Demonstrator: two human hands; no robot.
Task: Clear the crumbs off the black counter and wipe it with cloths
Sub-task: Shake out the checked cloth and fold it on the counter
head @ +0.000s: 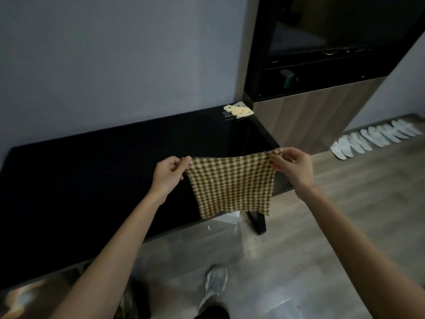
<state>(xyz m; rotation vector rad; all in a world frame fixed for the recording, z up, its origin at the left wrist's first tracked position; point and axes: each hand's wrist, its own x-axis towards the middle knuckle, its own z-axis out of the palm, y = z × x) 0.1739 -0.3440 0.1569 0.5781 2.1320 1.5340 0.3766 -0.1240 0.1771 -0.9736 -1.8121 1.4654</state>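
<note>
Left hand (169, 174) and right hand (293, 168) pinch top corners of checked cloth (232, 187) hanging between them.

Textured checked cloth (231, 184), glossy counter (92, 169)

Two cloths: checked cloth (231, 184), yellow cloth (239, 110). Two hands: left hand (167, 173), right hand (293, 168). One black counter (92, 169).

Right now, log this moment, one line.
left hand: pinches green-and-cream checked cloth corner | right hand: pinches other corner | cloth: spread, hanging by black counter
</note>
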